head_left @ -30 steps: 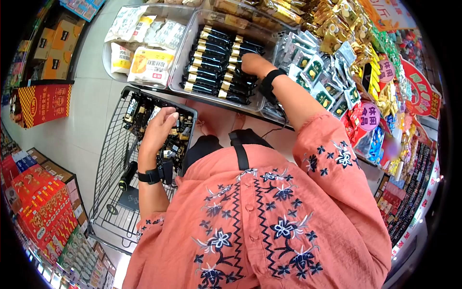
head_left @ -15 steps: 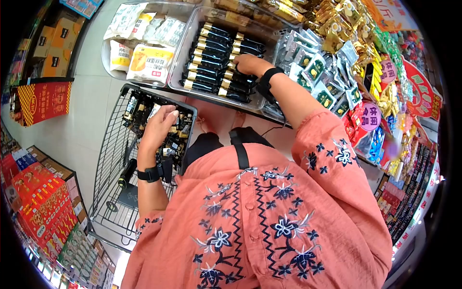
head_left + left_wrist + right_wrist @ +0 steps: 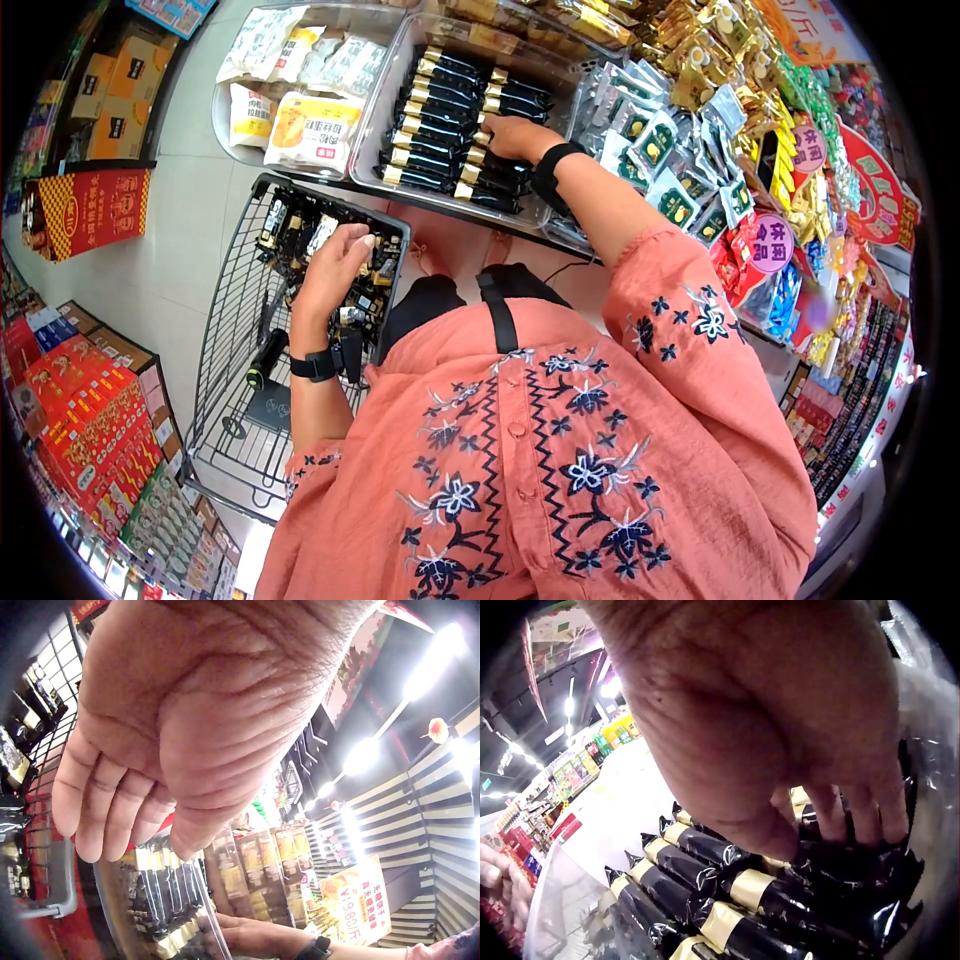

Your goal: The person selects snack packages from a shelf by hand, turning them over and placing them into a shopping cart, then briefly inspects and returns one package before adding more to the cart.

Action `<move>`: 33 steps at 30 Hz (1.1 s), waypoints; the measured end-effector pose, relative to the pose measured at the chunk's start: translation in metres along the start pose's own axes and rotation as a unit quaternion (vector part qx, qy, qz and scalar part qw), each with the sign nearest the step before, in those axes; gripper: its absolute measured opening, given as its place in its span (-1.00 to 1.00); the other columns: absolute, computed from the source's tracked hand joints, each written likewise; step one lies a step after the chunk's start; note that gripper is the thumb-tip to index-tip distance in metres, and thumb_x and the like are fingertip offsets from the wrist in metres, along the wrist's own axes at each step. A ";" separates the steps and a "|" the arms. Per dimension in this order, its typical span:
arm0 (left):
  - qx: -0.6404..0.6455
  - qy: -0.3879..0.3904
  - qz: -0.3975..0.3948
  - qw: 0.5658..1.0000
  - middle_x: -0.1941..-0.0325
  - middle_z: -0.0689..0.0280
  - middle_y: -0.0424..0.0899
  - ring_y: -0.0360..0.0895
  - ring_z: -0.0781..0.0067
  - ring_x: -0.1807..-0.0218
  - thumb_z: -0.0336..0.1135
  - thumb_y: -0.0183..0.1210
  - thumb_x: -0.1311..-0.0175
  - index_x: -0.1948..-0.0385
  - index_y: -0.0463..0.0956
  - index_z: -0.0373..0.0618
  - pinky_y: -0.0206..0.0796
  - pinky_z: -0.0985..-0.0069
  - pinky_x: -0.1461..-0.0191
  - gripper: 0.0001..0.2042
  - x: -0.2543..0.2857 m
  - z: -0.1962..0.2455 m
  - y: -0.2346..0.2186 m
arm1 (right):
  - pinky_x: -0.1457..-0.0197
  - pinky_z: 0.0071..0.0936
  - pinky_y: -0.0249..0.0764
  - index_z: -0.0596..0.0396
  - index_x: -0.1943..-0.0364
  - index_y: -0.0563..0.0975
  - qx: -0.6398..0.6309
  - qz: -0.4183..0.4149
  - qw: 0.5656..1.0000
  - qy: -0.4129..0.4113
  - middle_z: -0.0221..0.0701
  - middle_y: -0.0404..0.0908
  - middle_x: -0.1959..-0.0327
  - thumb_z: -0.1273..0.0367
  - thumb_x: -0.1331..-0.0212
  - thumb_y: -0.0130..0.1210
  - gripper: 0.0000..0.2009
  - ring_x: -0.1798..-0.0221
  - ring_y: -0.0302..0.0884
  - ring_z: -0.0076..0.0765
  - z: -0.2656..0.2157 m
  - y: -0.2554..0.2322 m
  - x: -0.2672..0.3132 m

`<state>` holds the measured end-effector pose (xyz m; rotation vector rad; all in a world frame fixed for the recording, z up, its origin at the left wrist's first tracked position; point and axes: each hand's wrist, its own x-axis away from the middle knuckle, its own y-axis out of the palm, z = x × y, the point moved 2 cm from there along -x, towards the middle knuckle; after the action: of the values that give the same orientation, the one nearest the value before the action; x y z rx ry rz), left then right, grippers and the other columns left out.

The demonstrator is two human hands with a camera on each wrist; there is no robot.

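Observation:
Black packets with gold bands lie in two rows inside a clear plastic bin. My right hand reaches into the right-hand row. In the right wrist view, the thumb and bent fingers of this hand come down on either side of a black packet, holding it among the others. My left hand hovers over the shopping cart, its fingers loosely extended and nothing in the palm, as the left wrist view shows. Loose black-and-gold packets fill the cart's front part beneath it.
White and yellow bread packages sit in a bin at the left. Silver-and-green packets and gold ones are heaped at the right. Red boxes are stacked on the floor beyond the cart.
My right hand has shifted slightly left and toward me along the right-hand row of packets. My left hand stays over the cart with little movement.

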<state>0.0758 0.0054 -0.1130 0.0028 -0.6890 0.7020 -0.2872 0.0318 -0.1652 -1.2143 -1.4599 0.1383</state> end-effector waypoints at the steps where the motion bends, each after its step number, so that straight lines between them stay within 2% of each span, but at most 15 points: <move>1: 0.002 0.000 0.000 1.000 0.03 0.29 0.67 0.62 0.51 0.05 -0.13 0.11 -0.45 -0.16 0.49 -0.22 0.43 0.55 0.04 -0.60 0.000 -0.001 0.000 | -0.31 -0.16 0.39 0.08 -0.26 0.47 0.007 0.000 1.000 -0.002 -0.04 0.54 -0.24 0.48 -0.20 -0.06 -0.52 -0.31 0.46 0.12 0.003 0.004 -0.005; 8: 0.007 0.006 -0.002 1.000 0.05 0.29 0.68 0.62 0.52 0.06 -0.16 0.10 -0.46 -0.16 0.48 -0.23 0.43 0.56 0.06 -0.61 -0.001 0.006 0.001 | -0.32 -0.15 0.40 0.07 -0.25 0.49 0.032 -0.006 0.999 -0.022 -0.04 0.53 -0.26 0.47 -0.18 -0.04 -0.52 -0.32 0.44 0.12 0.002 0.004 -0.001; 10: 0.024 0.010 0.003 1.000 0.05 0.29 0.68 0.62 0.53 0.07 -0.18 0.10 -0.46 -0.16 0.48 -0.22 0.43 0.57 0.08 -0.63 0.000 0.019 -0.003 | -0.30 -0.14 0.41 0.07 -0.23 0.50 0.032 0.002 0.999 -0.032 -0.04 0.53 -0.24 0.47 -0.18 -0.05 -0.53 -0.30 0.46 0.14 0.005 0.005 -0.004; 14: -0.036 0.058 0.036 0.997 0.07 0.32 0.68 0.61 0.56 0.07 -0.20 0.09 -0.47 -0.14 0.50 -0.21 0.42 0.59 0.07 -0.65 -0.001 0.060 -0.025 | -0.27 -0.10 0.43 0.11 -0.17 0.53 0.069 0.023 0.997 -0.035 -0.03 0.57 -0.18 0.44 -0.20 -0.05 -0.58 -0.23 0.49 0.16 -0.001 -0.003 0.001; 16: -0.031 0.089 0.043 0.995 0.08 0.34 0.67 0.61 0.56 0.08 -0.18 0.08 -0.48 -0.14 0.51 -0.20 0.41 0.58 0.05 -0.65 -0.008 0.075 -0.033 | -0.12 -0.11 0.51 0.15 0.03 0.60 0.108 0.051 0.989 -0.089 -0.08 0.64 0.00 0.42 -0.18 -0.01 -0.70 -0.09 0.58 0.13 0.002 0.003 -0.012; 18: -0.034 0.105 0.046 0.993 0.21 0.29 0.68 0.59 0.57 0.15 -0.21 0.11 -0.46 -0.12 0.51 -0.26 0.41 0.58 0.06 -0.65 -0.015 0.089 -0.036 | 0.03 -0.11 0.59 0.20 0.23 0.67 0.148 0.079 0.976 -0.140 -0.13 0.72 0.19 0.40 -0.15 0.03 -0.77 0.06 0.66 0.10 0.010 0.013 -0.032; 19: -0.032 0.112 0.045 0.992 0.20 0.28 0.68 0.59 0.56 0.15 -0.21 0.11 -0.46 -0.12 0.50 -0.26 0.42 0.57 0.04 -0.65 -0.017 0.092 -0.034 | 0.25 -0.15 0.62 0.20 0.40 0.69 0.228 0.033 0.945 -0.232 -0.18 0.74 0.31 0.39 -0.11 0.06 -0.79 0.22 0.70 0.03 0.012 0.021 -0.042; 20: -0.031 0.119 0.045 0.991 0.19 0.27 0.68 0.59 0.55 0.14 -0.21 0.11 -0.46 -0.12 0.50 -0.27 0.42 0.56 0.03 -0.65 -0.019 0.095 -0.030 | 0.36 -0.15 0.59 0.24 0.43 0.67 0.205 -0.030 0.959 -0.192 -0.14 0.72 0.36 0.42 -0.13 0.04 -0.79 0.32 0.69 0.00 0.015 0.034 -0.052; 22: -0.026 0.119 0.038 0.992 0.16 0.24 0.69 0.59 0.54 0.13 -0.22 0.12 -0.46 -0.12 0.51 -0.27 0.42 0.56 -0.01 -0.65 -0.022 0.097 -0.024 | 0.45 -0.15 0.54 0.28 0.47 0.66 0.072 -0.033 0.997 -0.027 -0.13 0.69 0.45 0.45 -0.15 0.01 -0.78 0.42 0.67 -0.03 -0.020 0.003 0.008; 23: -0.038 0.122 0.025 0.991 0.12 0.29 0.69 0.59 0.57 0.11 -0.19 0.10 -0.47 -0.14 0.50 -0.26 0.42 0.58 0.03 -0.63 -0.024 0.090 -0.021 | 0.42 -0.16 0.55 0.27 0.36 0.67 0.079 -0.050 0.995 -0.024 -0.11 0.70 0.41 0.47 -0.12 0.01 -0.79 0.41 0.69 -0.02 -0.021 0.004 0.007; 25: -0.029 0.102 -0.004 0.994 0.08 0.33 0.69 0.60 0.61 0.09 -0.17 0.08 -0.49 -0.18 0.47 -0.24 0.40 0.62 0.07 -0.61 -0.026 0.080 -0.014 | 0.37 -0.18 0.57 0.25 0.14 0.69 0.097 -0.085 0.991 -0.018 -0.07 0.74 0.32 0.51 -0.05 0.01 -0.68 0.37 0.71 -0.01 -0.023 0.006 0.006; 28: -0.021 0.086 -0.005 0.996 0.06 0.32 0.69 0.59 0.59 0.08 -0.16 0.09 -0.48 -0.18 0.47 -0.22 0.39 0.61 0.05 -0.61 -0.019 0.070 -0.008 | 0.44 -0.24 0.53 0.12 -0.18 0.56 -0.062 -0.082 0.995 -0.008 -0.15 0.71 0.39 0.54 -0.10 -0.06 -0.51 0.43 0.67 -0.15 -0.021 0.008 0.011; 31: 0.005 0.061 0.018 0.998 0.19 0.32 0.65 0.57 0.57 0.14 -0.21 0.12 -0.46 -0.11 0.51 -0.24 0.42 0.58 0.07 -0.66 -0.014 0.063 -0.007 | 0.49 -0.27 0.50 -0.01 -0.34 0.43 -0.108 -0.094 0.990 0.009 -0.23 0.65 0.48 0.54 -0.12 -0.10 -0.41 0.50 0.61 -0.21 -0.027 0.008 0.012; 33: 0.008 0.052 0.023 0.998 0.18 0.31 0.65 0.57 0.56 0.14 -0.21 0.11 -0.46 -0.10 0.51 -0.25 0.42 0.58 0.07 -0.66 -0.010 0.060 -0.010 | 0.50 -0.26 0.49 0.01 -0.34 0.42 -0.111 -0.098 0.989 0.006 -0.24 0.64 0.49 0.55 -0.12 -0.11 -0.41 0.52 0.59 -0.21 -0.032 0.009 0.008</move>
<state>0.0413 -0.0222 -0.0698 -0.0340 -0.5858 0.7459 -0.2558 0.0247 -0.1557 -1.2373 -1.6074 -0.1687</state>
